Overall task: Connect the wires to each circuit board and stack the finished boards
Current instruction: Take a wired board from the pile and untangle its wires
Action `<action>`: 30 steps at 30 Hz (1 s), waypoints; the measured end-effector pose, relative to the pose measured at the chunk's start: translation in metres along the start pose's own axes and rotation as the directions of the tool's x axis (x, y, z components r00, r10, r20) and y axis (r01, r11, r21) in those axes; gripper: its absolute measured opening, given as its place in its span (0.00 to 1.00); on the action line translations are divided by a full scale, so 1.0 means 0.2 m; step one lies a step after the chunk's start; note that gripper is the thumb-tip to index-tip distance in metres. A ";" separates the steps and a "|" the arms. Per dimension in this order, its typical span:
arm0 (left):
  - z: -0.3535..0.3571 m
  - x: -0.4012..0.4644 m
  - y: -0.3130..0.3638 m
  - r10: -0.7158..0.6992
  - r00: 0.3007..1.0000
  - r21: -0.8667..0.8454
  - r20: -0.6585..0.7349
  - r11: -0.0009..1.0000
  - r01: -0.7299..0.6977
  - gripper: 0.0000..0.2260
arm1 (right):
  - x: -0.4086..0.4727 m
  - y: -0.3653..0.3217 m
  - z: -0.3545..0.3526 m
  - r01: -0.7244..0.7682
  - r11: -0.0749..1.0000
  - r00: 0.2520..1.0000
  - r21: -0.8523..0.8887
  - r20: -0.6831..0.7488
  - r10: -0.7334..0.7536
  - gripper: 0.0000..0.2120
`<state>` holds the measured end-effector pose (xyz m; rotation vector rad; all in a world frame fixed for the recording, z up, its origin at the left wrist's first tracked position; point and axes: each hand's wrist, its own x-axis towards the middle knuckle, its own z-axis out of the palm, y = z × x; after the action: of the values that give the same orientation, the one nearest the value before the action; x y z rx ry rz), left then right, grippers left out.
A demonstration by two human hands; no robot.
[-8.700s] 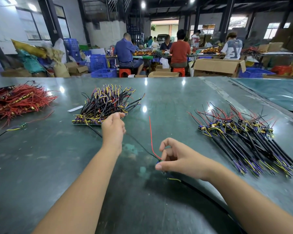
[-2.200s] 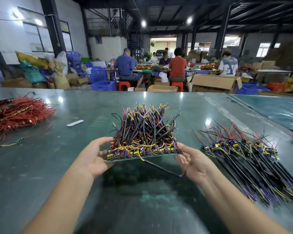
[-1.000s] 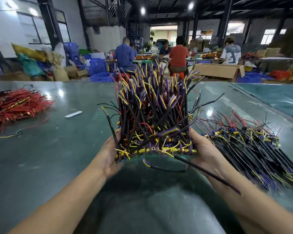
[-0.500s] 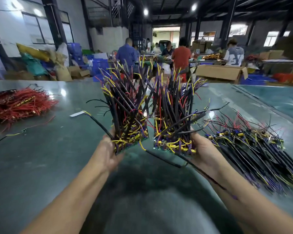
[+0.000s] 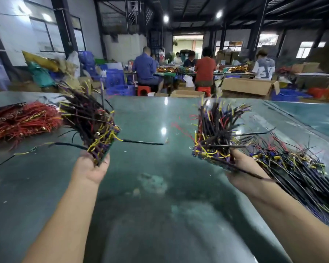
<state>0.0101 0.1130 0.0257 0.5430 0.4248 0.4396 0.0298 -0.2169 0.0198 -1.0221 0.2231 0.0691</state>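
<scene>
Green table (image 5: 159,186) spreads below; red wires (image 5: 21,120) lie far left, a wired heap (image 5: 296,168) right. Each hand grips a board bundle aloft (well apart) — left hand (image 5: 89,168), left bundle (image 5: 95,128) — right hand (image 5: 243,171), right bundle (image 5: 214,133).

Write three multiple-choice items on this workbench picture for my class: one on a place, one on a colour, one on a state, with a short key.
1. Where does the pile of red wires lie?
A. far left of the table
B. by the right forearm
C. in a box
2. What colour is the table?
A. white
B. dark green
C. orange
3. What is the left hand doing?
A. resting flat
B. pointing
C. gripping a wired board bundle

Key: 1 A, it lies at the left edge; 2 B, the bare top shows green; 3 C, its fingers close on the bundle's base.
</scene>
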 end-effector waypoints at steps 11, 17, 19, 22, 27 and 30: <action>0.02 -0.13 -0.04 -0.065 0.982 0.095 0.180 0.994 0.048 0.00 | 0.35 0.30 0.63 -0.138 0.988 0.990 -0.062 0.019 0.139 0.08; 0.07 -0.28 -0.05 -0.089 0.919 0.316 0.384 0.948 -0.040 0.05 | 0.37 0.22 0.66 0.111 0.427 0.984 -0.898 0.040 -0.172 0.09; 0.07 -0.26 -0.08 -0.083 0.923 0.367 0.376 0.928 -0.066 0.22 | 0.31 0.12 0.56 0.155 0.275 0.954 -0.949 0.071 -0.293 0.13; 0.10 -0.21 -0.14 -0.067 0.940 0.393 0.334 0.916 -0.074 0.27 | 0.17 0.03 0.33 0.239 0.455 0.945 -0.858 0.099 -0.311 0.11; 0.17 -0.25 -0.35 0.205 0.928 0.330 0.312 0.892 -0.308 0.08 | -0.22 -0.02 0.11 0.732 0.285 0.547 -0.619 0.285 -0.787 0.12; 0.25 -0.33 -0.43 0.207 0.917 0.261 0.339 0.916 -0.304 0.08 | -0.39 0.12 0.06 0.847 -0.013 0.363 -0.531 0.596 -0.716 0.08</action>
<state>0.0048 -0.0052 0.0323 0.9664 0.1193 0.5371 -0.0481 -0.1907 0.0218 -1.9550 -0.6971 -0.9489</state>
